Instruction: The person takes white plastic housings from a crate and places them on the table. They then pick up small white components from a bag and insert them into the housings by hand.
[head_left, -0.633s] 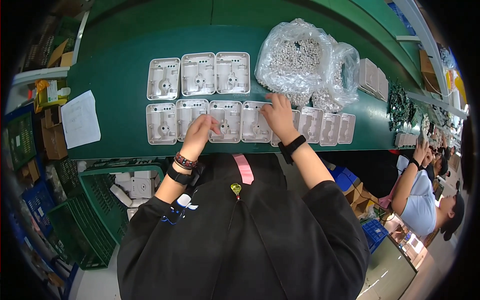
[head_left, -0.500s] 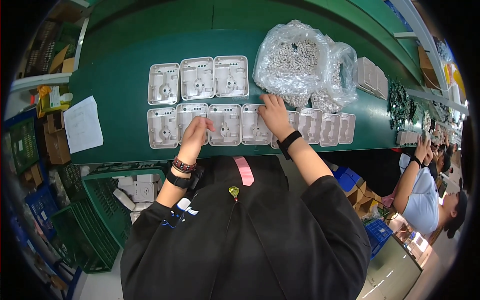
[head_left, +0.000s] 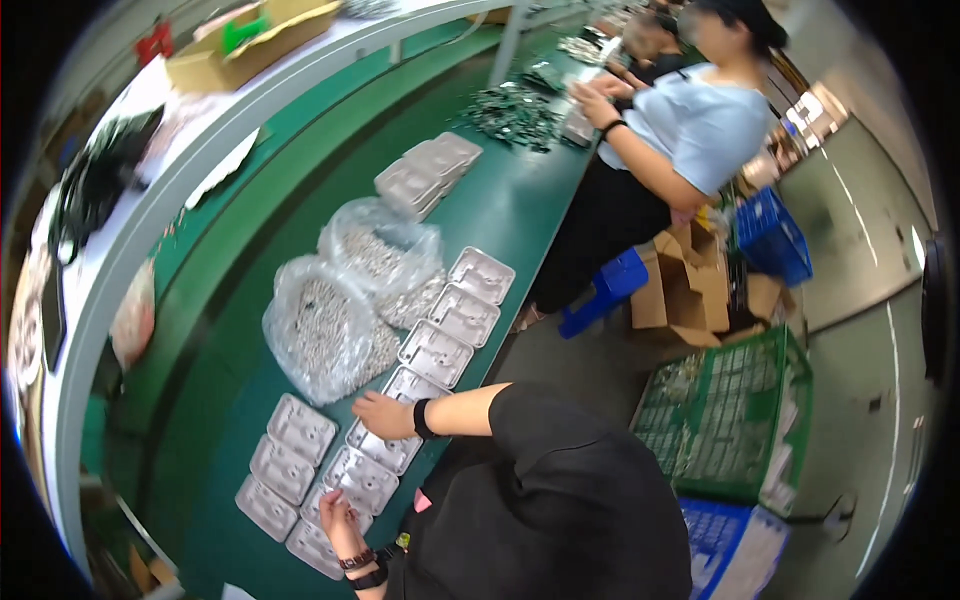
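Observation:
A row of light-grey plastic housings (head_left: 436, 354), open side up, runs along the table's near edge. My right hand (head_left: 385, 415) is over one in mid-row, with its fingers bent down onto it; whatever is at the fingertips is hidden. Further down the row, my left hand (head_left: 338, 513) hovers above a housing (head_left: 316, 546), fingers curled together, and their contents cannot be made out. Three more housings (head_left: 283, 468) lie in a second row beyond. Next to the rows, a clear plastic bag (head_left: 320, 335) holds many small whitish parts, and another such bag (head_left: 375, 250) adjoins it.
Stacked grey housings (head_left: 428, 172) and a heap of dark green pieces (head_left: 515, 115) lie further along the green table (head_left: 500, 210). A co-worker in a light blue top (head_left: 690, 125) works there. Cardboard boxes (head_left: 685, 285), a blue stool (head_left: 605, 290) and a green crate (head_left: 720, 410) are on the floor.
The view has swung to the right, bringing the co-worker and floor crates further in. My right hand's fingers, spread before, are now bent; both hands are still at the near row.

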